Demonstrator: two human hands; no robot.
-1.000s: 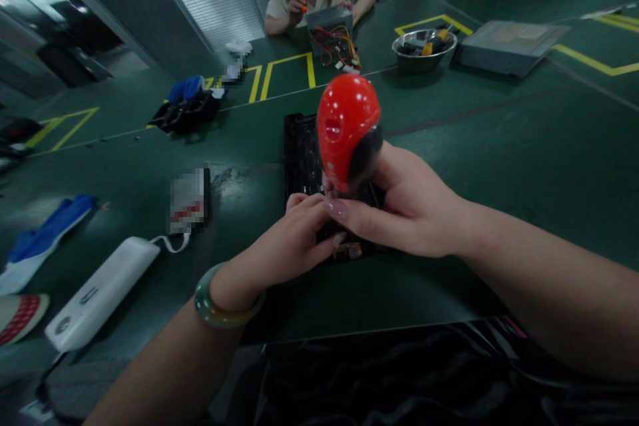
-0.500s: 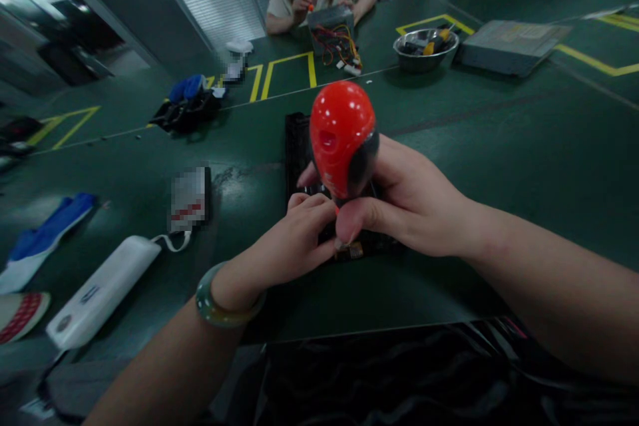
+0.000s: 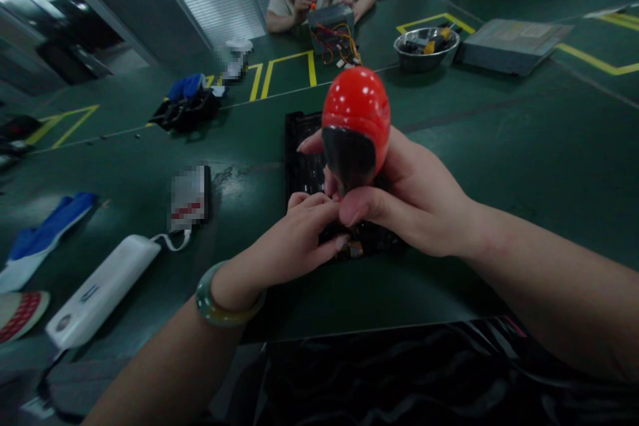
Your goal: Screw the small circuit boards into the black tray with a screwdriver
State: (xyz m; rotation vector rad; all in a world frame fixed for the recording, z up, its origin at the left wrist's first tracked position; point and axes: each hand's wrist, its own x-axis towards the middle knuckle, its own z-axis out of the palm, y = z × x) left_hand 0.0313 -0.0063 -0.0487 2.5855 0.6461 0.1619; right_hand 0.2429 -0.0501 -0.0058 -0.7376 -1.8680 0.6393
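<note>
A screwdriver with a thick red and black handle (image 3: 357, 113) stands nearly upright over a black device (image 3: 304, 170) on the green table. My right hand (image 3: 419, 193) is closed around the handle's lower part, thumb in front. Lower left, my left hand (image 3: 299, 233) has its fingers together near the screwdriver's lower end, over the device; what its fingertips hold, if anything, is hidden. The screwdriver's tip cannot be seen behind the hands. A small brown part (image 3: 355, 249) shows at the device's near edge. A bangle (image 3: 224, 299) is on my left wrist.
On the left are a white power bank (image 3: 104, 293), a blurred-out card-like object (image 3: 188, 198), a blue and white glove (image 3: 44, 236) and a black tray (image 3: 184, 110). Farther back are a metal bowl (image 3: 424, 60), a grey case (image 3: 514, 46) and a person holding a wired metal box (image 3: 332, 20).
The screwdriver handle has turned in my right hand and shifted slightly up and right, its black patch now facing me. My right thumb has moved slightly; my left hand stays nearly in place.
</note>
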